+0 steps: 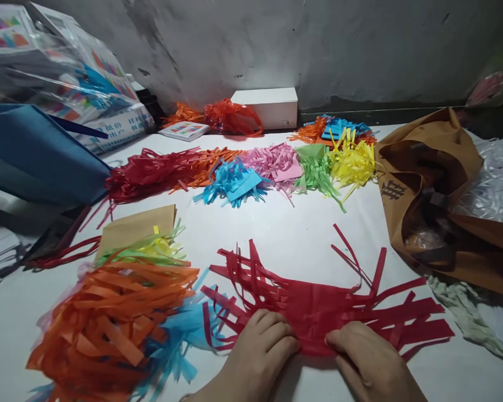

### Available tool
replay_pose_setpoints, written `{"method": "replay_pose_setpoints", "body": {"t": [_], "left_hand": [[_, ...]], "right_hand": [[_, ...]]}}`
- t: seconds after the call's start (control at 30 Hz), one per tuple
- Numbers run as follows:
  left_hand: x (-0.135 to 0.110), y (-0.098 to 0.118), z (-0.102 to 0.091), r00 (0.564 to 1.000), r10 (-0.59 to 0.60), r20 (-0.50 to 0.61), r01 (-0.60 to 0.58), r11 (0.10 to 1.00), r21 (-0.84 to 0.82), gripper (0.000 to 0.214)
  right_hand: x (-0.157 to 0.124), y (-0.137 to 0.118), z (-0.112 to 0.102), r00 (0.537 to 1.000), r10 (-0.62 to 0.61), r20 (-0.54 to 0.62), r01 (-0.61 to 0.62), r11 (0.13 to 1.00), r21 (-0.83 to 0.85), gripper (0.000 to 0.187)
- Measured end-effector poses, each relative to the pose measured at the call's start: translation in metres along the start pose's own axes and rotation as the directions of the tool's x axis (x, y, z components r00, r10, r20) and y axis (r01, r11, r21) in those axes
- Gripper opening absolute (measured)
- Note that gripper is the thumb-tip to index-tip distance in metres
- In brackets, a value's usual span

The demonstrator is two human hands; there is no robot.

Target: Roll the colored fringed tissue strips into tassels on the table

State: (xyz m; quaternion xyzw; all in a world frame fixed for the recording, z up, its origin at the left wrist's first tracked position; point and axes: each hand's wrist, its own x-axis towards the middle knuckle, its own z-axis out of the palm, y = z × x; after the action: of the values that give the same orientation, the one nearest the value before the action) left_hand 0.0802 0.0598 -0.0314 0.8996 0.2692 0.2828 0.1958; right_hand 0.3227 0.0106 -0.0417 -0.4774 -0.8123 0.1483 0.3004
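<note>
A red tissue-paper tassel sheet (pixel 314 307) lies spread in front of me, its middle uncut and creased, its cut strips fanning out to left and right. My left hand (pixel 264 346) is closed on the near edge, left of the middle, with curled fingers against the paper. To its right, my right hand (pixel 364 352) pinches the same edge between thumb and fingers. Left of my hands sits a loose heap of orange paper strips (pixel 113 318), with blue paper strips (pixel 184 329) beneath it.
Fringed bundles run across the white table (pixel 310 240): dark red (pixel 151 173), blue (pixel 235 181), pink (pixel 276 162), green (pixel 316 167), yellow (pixel 354 162). A brown bag (pixel 427 167) stands right, a blue bag (pixel 37 156) left. A white box (pixel 268 106) is by the wall.
</note>
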Motion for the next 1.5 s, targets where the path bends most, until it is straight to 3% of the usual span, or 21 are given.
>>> {"method": "replay_pose_setpoints", "body": {"t": [0.17,0.23,0.3,0.43,0.5,0.57,0.6,0.7,0.73,0.8,0.9,0.97,1.0,1.03,1.1,1.17,1.2,1.37,1.5], "left_hand": [[-0.004,-0.003,0.008,0.998,-0.068,-0.014,0.068,0.998,0.002,0.018],[-0.005,-0.003,0.008,0.996,-0.090,-0.010,0.090,0.996,0.004,0.019],[-0.005,-0.002,0.006,0.995,-0.095,-0.001,0.095,0.995,0.010,0.020],[0.001,0.003,-0.002,0.989,-0.119,0.086,0.116,0.993,0.036,0.016],[0.004,0.005,-0.005,0.983,-0.118,0.138,0.110,0.992,0.069,0.032],[0.004,0.007,-0.004,0.982,-0.103,0.157,0.084,0.988,0.127,0.024],[0.004,0.008,-0.003,0.983,-0.099,0.155,0.075,0.985,0.153,0.015],[0.006,0.008,-0.003,0.977,-0.131,0.167,0.103,0.980,0.169,0.019],[0.008,0.007,-0.005,0.966,-0.171,0.192,0.140,0.976,0.166,0.020],[0.018,0.003,-0.011,0.917,-0.295,0.270,0.249,0.949,0.193,0.022],[0.042,-0.007,-0.020,0.789,-0.480,0.383,0.386,0.873,0.298,0.020],[0.058,-0.015,-0.024,0.741,-0.532,0.410,0.421,0.843,0.335,0.023],[0.064,-0.018,-0.025,0.731,-0.543,0.413,0.428,0.836,0.343,0.025],[0.070,-0.020,-0.026,0.727,-0.548,0.414,0.430,0.833,0.347,0.025],[0.076,-0.022,-0.027,0.718,-0.557,0.417,0.430,0.826,0.364,0.024],[0.078,-0.023,-0.028,0.714,-0.562,0.419,0.425,0.822,0.379,0.024],[0.078,-0.022,-0.028,0.713,-0.562,0.420,0.421,0.822,0.383,0.024],[0.075,-0.023,-0.024,0.721,-0.566,0.399,0.411,0.814,0.411,0.023],[0.072,-0.023,-0.020,0.728,-0.598,0.334,0.424,0.776,0.466,0.022]], "right_hand": [[0.017,-0.007,-0.010,0.999,0.011,0.051,-0.013,0.999,0.033,0.031],[0.025,-0.012,-0.015,0.999,-0.026,0.037,0.025,0.998,0.053,0.022],[0.029,-0.016,-0.014,0.999,-0.047,-0.002,0.047,0.997,0.055,0.007],[0.025,-0.018,0.004,0.987,-0.116,-0.115,0.110,0.992,-0.058,0.027],[0.021,-0.018,0.016,0.945,-0.221,-0.240,0.182,0.968,-0.175,0.031],[0.018,-0.017,0.022,0.891,-0.295,-0.346,0.212,0.943,-0.258,0.036],[0.017,-0.017,0.022,0.893,-0.287,-0.348,0.204,0.945,-0.255,0.037],[0.017,-0.011,0.012,0.989,-0.099,-0.110,0.086,0.989,-0.122,0.031],[0.018,-0.008,0.008,1.000,-0.011,-0.015,0.010,0.997,-0.077,0.028],[0.023,-0.002,-0.001,0.984,0.147,0.104,-0.144,0.989,-0.041,0.023],[0.037,0.005,-0.010,0.916,0.330,0.227,-0.328,0.943,-0.046,0.019],[0.047,0.007,-0.013,0.871,0.403,0.280,-0.398,0.914,-0.077,0.017],[0.052,0.008,-0.013,0.880,0.398,0.259,-0.382,0.917,-0.110,0.017],[0.055,0.007,-0.014,0.915,0.352,0.199,-0.326,0.933,-0.153,0.019],[0.058,0.004,-0.012,0.991,0.124,0.053,-0.109,0.966,-0.235,0.026],[0.055,0.001,-0.008,0.993,-0.122,0.002,0.118,0.959,-0.259,0.027],[0.052,0.000,-0.005,0.982,-0.189,0.012,0.185,0.949,-0.256,0.024],[0.039,0.002,0.002,0.983,-0.185,0.014,0.174,0.898,-0.403,0.024],[0.037,0.006,-0.003,0.956,-0.280,0.091,0.289,0.828,-0.480,0.040]]}}
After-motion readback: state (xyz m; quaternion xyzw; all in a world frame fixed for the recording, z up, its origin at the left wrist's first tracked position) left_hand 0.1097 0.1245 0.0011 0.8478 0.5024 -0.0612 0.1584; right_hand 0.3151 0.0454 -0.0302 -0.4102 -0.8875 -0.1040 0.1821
